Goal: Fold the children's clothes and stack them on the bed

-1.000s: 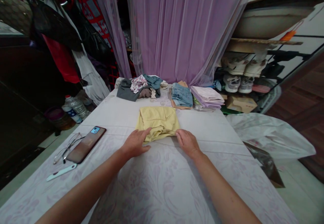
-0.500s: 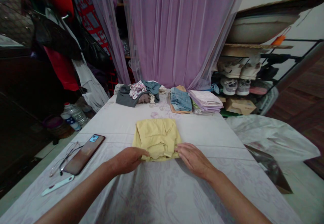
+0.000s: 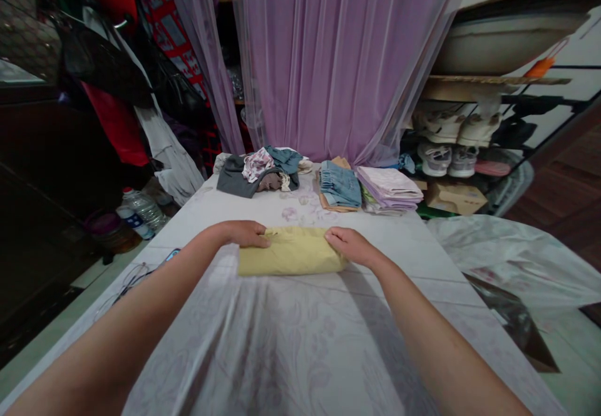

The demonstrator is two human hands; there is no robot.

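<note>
A yellow garment [image 3: 293,256], folded into a wide, low rectangle, lies on the cloth-covered bed or table [image 3: 291,334]; its exact kind does not show. My left hand [image 3: 246,234] grips its far left corner, with the fingers partly hidden behind the fabric. At the far right corner my right hand [image 3: 350,245] is closed on the cloth, thumb on top. Beyond the garment stand folded jeans [image 3: 339,184] and a stack of folded pink and lilac cloths [image 3: 390,183]. To their left is a loose heap of clothes [image 3: 260,175].
A phone [image 3: 173,254] shows partly behind my left forearm, beside eyeglasses [image 3: 126,284]. Purple curtains [image 3: 323,59] hang at the far edge. On the right are shoes [image 3: 444,159] on a rack and a cardboard box [image 3: 456,197]. Plastic bottles [image 3: 145,209] stand on the left.
The near edge of the yellow garment has been folded over and away from me, making it narrower. Both hands have moved from its near corners to its far corners.
</note>
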